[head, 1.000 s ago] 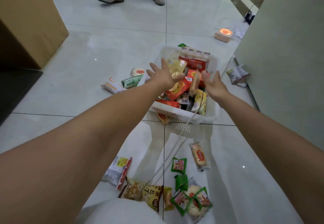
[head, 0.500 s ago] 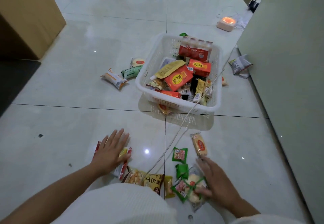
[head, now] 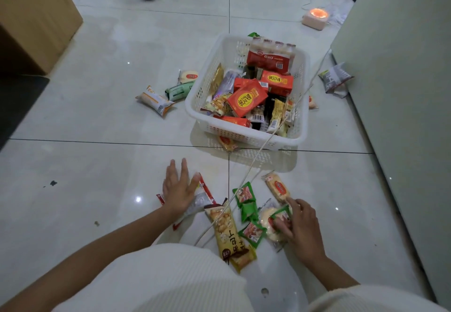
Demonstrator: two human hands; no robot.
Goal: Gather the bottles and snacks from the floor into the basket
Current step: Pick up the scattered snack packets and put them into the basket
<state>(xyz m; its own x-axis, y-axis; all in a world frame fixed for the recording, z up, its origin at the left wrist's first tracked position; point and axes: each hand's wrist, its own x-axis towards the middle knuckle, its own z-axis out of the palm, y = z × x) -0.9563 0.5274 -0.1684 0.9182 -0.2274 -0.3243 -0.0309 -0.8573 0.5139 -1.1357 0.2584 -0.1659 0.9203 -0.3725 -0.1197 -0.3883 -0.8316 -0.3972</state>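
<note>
bare forearms, white ribbed knit garment (head: 170, 280) at the lap, white sleeve (head: 366, 299)

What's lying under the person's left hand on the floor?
Under the left hand lies a flat silvery snack packet with red edges; its corners stick out past the palm. The middle of the packet is covered, so its label cannot be seen.

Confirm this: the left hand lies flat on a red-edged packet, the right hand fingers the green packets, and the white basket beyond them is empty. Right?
Not quite. In the head view the white basket is nearly full of red cartons and snacks. The left hand on the red-edged packet and the right hand at the green packets are correct.
</note>
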